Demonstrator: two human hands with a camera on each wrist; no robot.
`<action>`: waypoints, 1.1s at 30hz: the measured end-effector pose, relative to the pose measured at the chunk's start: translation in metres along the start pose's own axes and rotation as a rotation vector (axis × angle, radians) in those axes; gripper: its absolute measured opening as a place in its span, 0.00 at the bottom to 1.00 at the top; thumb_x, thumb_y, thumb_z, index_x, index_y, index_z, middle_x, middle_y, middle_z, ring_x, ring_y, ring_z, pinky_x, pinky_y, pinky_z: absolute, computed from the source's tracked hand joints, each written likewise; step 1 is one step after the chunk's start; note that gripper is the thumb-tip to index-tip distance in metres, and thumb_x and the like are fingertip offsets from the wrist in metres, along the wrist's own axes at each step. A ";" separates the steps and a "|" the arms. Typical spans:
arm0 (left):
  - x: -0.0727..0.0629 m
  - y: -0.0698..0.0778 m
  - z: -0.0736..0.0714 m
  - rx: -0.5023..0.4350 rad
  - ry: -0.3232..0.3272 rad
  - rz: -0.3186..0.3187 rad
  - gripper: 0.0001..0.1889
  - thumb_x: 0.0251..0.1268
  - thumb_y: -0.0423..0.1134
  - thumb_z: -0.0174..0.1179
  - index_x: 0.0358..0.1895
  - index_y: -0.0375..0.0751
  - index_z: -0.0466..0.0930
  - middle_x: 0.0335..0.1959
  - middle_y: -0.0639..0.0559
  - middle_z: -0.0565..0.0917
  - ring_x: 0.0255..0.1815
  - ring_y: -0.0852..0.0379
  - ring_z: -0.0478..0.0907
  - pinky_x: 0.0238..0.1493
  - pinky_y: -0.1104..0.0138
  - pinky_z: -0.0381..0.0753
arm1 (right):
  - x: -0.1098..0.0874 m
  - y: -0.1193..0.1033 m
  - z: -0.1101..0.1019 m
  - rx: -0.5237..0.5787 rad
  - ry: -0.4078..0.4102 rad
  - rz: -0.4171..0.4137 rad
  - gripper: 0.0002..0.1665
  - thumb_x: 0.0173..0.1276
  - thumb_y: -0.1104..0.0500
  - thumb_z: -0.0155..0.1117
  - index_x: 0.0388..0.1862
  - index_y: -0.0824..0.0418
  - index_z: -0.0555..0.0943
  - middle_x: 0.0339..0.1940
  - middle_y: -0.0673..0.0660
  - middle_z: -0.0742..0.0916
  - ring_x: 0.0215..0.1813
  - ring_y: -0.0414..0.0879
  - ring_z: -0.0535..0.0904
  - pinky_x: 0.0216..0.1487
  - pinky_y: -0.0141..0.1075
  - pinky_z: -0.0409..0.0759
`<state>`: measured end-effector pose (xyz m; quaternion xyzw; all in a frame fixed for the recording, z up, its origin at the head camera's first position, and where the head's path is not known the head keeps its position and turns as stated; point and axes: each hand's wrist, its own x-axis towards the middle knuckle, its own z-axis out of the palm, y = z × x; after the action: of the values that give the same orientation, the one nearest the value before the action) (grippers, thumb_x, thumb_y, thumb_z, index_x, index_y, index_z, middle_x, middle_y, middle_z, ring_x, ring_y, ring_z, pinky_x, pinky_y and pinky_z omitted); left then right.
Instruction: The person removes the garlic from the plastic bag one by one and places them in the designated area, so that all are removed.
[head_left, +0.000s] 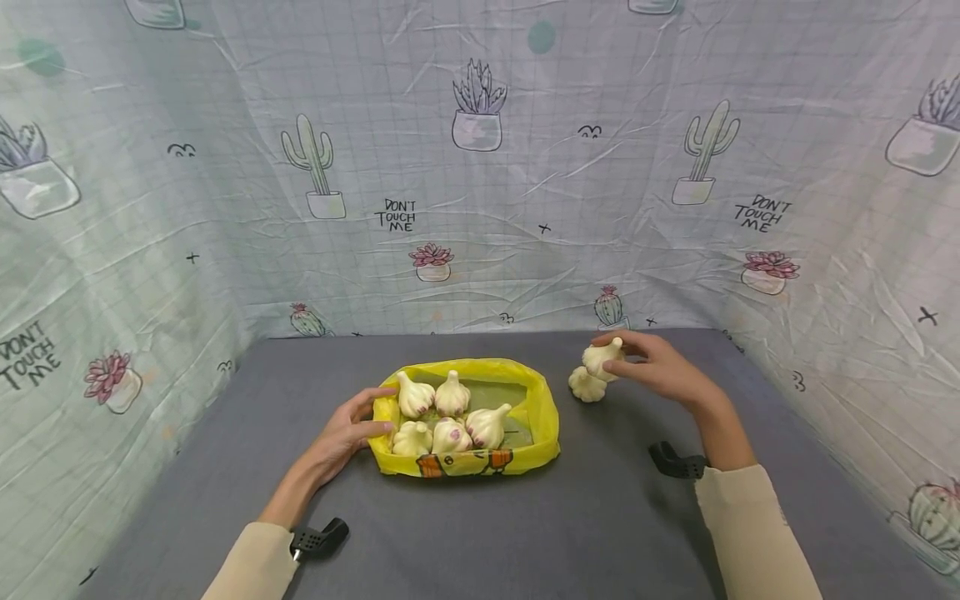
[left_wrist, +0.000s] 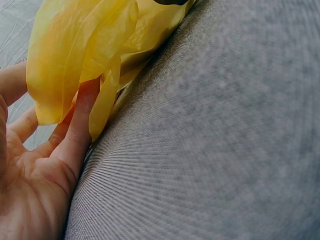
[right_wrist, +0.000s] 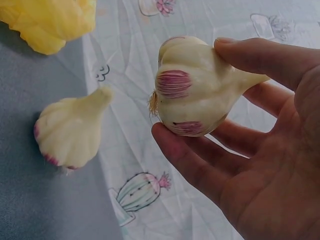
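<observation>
A yellow plastic bag (head_left: pixel 542 417) with its mouth spread wide sits on the grey cloth, several garlic bulbs (head_left: pixel 452 396) grouped toward its left side. My left hand (head_left: pixel 347 435) grips the bag's left edge, with fingertips over the rim; in the left wrist view other fingers reach beneath the yellow plastic (left_wrist: pixel 100 40). To the right of the bag, my right hand (head_left: pixel 652 362) holds one garlic bulb (right_wrist: pixel 192 90) between thumb and fingers, its purple streaks and root tuft in sight. Another bulb (right_wrist: pixel 72 127) lies on the cloth beside it.
Grey cloth (head_left: pixel 480 533) covers the table. A hanging sheet (head_left: pixel 510 192) printed with potted plants closes off the back and both sides. Each wrist wears a black mount, one on the left (head_left: pixel 321 537) and one on the right (head_left: pixel 675 461).
</observation>
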<state>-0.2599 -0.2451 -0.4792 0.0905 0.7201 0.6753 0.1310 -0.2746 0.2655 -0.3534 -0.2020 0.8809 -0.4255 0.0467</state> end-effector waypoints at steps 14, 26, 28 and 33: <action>0.000 0.001 0.002 0.002 -0.005 -0.003 0.34 0.70 0.35 0.64 0.78 0.44 0.63 0.79 0.36 0.62 0.63 0.48 0.78 0.54 0.56 0.87 | -0.003 0.022 -0.009 -0.002 0.034 -0.011 0.26 0.78 0.52 0.63 0.71 0.59 0.77 0.70 0.64 0.79 0.71 0.64 0.73 0.62 0.55 0.75; -0.001 0.002 0.001 0.013 -0.003 0.006 0.34 0.71 0.35 0.64 0.78 0.44 0.63 0.80 0.37 0.61 0.65 0.47 0.76 0.54 0.57 0.86 | 0.002 0.035 -0.015 -0.013 0.052 0.004 0.28 0.79 0.52 0.62 0.72 0.64 0.75 0.69 0.66 0.80 0.68 0.65 0.75 0.57 0.48 0.79; -0.001 0.002 0.002 0.010 -0.007 0.004 0.34 0.71 0.35 0.64 0.78 0.44 0.62 0.80 0.36 0.61 0.65 0.47 0.76 0.55 0.56 0.86 | 0.001 0.036 -0.016 -0.014 0.050 0.007 0.28 0.79 0.52 0.61 0.72 0.64 0.75 0.69 0.67 0.80 0.68 0.65 0.75 0.56 0.47 0.80; 0.000 0.001 0.002 0.017 -0.005 0.007 0.34 0.71 0.35 0.64 0.78 0.44 0.62 0.80 0.37 0.60 0.66 0.46 0.75 0.54 0.56 0.86 | 0.003 0.044 -0.017 0.013 0.043 0.014 0.28 0.80 0.52 0.61 0.72 0.63 0.74 0.67 0.68 0.81 0.66 0.64 0.77 0.53 0.41 0.82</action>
<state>-0.2596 -0.2431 -0.4784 0.0956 0.7251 0.6695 0.1297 -0.2956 0.3015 -0.3765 -0.1861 0.8803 -0.4353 0.0320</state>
